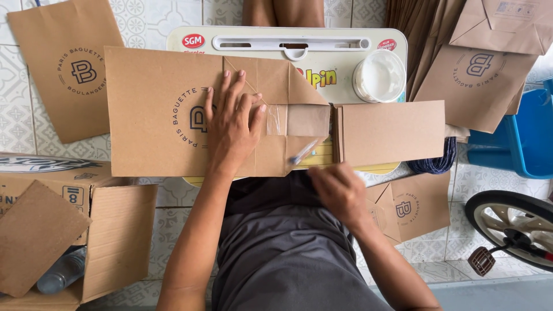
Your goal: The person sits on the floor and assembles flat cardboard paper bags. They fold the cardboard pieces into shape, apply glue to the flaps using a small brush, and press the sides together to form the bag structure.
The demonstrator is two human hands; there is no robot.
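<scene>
Cardboard fills the far left: an open box [109,230] on the tiled floor [17,103], a plastic bottle [60,270] lying inside it under a loose flap. Above it a flat brown paper bag [66,63] lies on the tiles. Next comes the bag in hand [155,115], brown paper with a round dark logo, lying flat across a small white lap desk [345,34] in front of the person. The left hand [230,121] presses down on it just beside the folded bottom end, its grip spread flat, fingers splayed over the paper. Right of that, the folded flaps form a diamond with a shiny patch at the middle. The right hand [340,193] hovers at the desk's near edge, its grip pinching a thin brush [302,152] whose tip points at the fold. Further right sit a white tub [379,76], a stack of folded bags [391,131], more bags [478,75], a blue bin [524,138] and a wheel [512,224].
</scene>
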